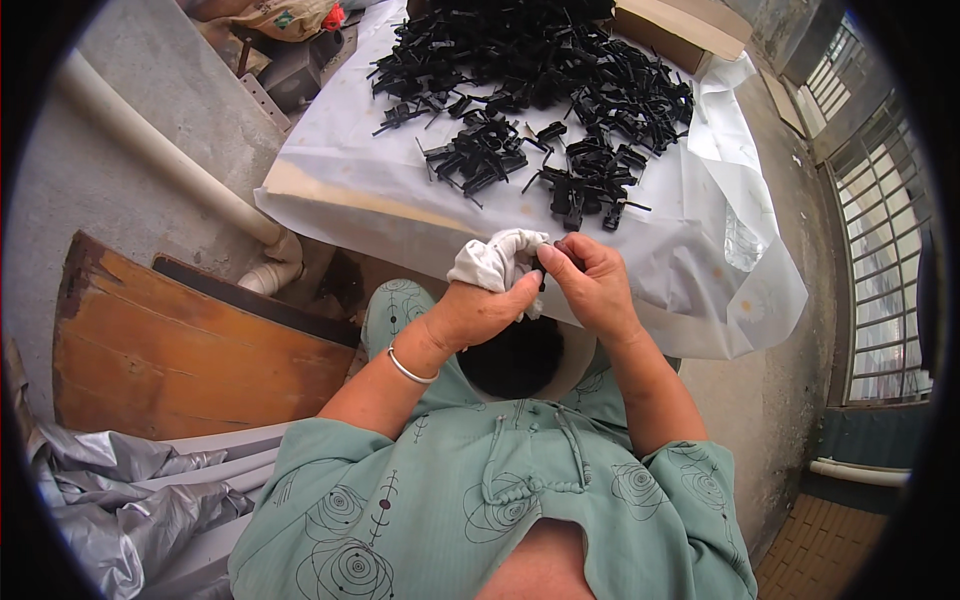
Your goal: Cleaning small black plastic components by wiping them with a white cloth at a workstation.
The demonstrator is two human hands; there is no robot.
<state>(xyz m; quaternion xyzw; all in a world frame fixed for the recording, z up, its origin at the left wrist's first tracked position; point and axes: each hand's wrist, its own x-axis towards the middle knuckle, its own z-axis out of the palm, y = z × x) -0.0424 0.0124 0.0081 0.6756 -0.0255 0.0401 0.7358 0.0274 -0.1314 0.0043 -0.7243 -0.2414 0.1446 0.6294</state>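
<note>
My left hand (478, 312) is closed, with a white cloth (492, 262) wrapped over its fingers. Between it and my right hand (598, 285) sits a small black plastic part (541, 272), mostly hidden by the fingers. The right thumb and index finger pinch at its upper end. Both hands are close together in front of the table's near edge, above my lap. Just beyond them lie loose black plastic parts (572, 195), some with thin rods sticking out. A larger heap of the same black parts (540, 50) spreads farther back.
White plastic sheeting (350, 190) covers the table and hangs over its front. An open cardboard box (675, 30) stands at the back right. A dark round opening (512, 358) shows below my hands. A wooden board (190, 345) and a white pipe (170, 150) are at left.
</note>
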